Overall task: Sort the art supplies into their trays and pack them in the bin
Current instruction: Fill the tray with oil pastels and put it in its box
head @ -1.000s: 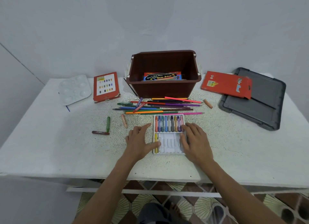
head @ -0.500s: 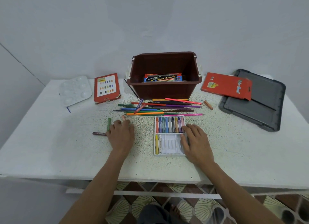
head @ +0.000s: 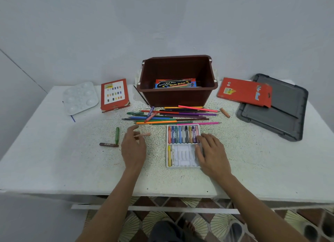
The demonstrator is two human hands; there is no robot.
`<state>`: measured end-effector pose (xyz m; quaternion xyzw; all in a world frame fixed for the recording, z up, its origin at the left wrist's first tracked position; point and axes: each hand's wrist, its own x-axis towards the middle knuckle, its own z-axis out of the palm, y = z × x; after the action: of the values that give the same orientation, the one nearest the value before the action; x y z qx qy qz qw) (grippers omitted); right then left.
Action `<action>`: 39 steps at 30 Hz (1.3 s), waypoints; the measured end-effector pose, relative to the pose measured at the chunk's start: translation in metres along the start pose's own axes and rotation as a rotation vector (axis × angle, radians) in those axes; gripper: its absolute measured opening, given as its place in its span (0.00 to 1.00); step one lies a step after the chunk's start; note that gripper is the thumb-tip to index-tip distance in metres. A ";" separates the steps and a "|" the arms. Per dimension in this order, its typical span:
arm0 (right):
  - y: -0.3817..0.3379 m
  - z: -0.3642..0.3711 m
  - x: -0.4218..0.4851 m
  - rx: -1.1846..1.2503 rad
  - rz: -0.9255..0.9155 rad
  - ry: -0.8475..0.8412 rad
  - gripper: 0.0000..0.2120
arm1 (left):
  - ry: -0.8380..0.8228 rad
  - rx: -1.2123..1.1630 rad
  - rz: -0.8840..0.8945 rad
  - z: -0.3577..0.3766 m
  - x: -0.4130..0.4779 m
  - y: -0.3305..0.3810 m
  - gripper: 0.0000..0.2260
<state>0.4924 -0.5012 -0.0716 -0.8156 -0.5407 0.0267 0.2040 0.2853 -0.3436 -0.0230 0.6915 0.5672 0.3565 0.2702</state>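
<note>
A white crayon tray (head: 182, 162) lies near the table's front, its back row full of crayons and two crayons in its front row. My right hand (head: 211, 154) rests flat on the tray's right edge. My left hand (head: 133, 146), left of the tray, pinches a peach crayon (head: 144, 134) just above the table. A green crayon (head: 117, 135) and a dark red crayon (head: 108, 144) lie further left. Loose coloured pencils (head: 173, 115) are piled in front of the brown bin (head: 178, 97), which holds a blue box (head: 175, 83).
A white paint palette (head: 79, 97) and a red paint box (head: 114, 95) sit at the back left. An orange crayon (head: 224, 112), a red pencil sleeve (head: 244, 91) and the grey bin lid (head: 274, 111) lie at the right. The table's front edge (head: 162, 192) is close below my hands.
My left hand left the tray, reached left to the peach crayon on the table, picked it up and now carries it back toward the tray. My right hand stayed on the tray.
</note>
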 end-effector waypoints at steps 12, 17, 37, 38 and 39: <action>-0.002 -0.002 -0.001 0.007 0.019 -0.013 0.22 | -0.568 -0.226 0.034 0.005 -0.016 0.046 0.13; -0.002 -0.002 0.000 -0.009 0.017 -0.024 0.22 | -0.703 -0.067 0.159 0.010 -0.024 0.041 0.12; 0.003 0.004 0.001 -0.066 0.001 -0.072 0.24 | -0.518 0.262 0.299 0.032 -0.034 -0.008 0.31; 0.004 0.004 0.000 -0.069 0.001 -0.074 0.25 | -0.521 0.265 0.319 0.032 -0.033 -0.008 0.33; 0.004 0.004 0.002 -0.055 0.010 -0.061 0.24 | -0.517 0.257 0.340 0.031 -0.028 -0.008 0.34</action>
<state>0.4957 -0.4995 -0.0759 -0.8225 -0.5431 0.0377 0.1647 0.3027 -0.3683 -0.0535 0.8722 0.3968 0.1346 0.2524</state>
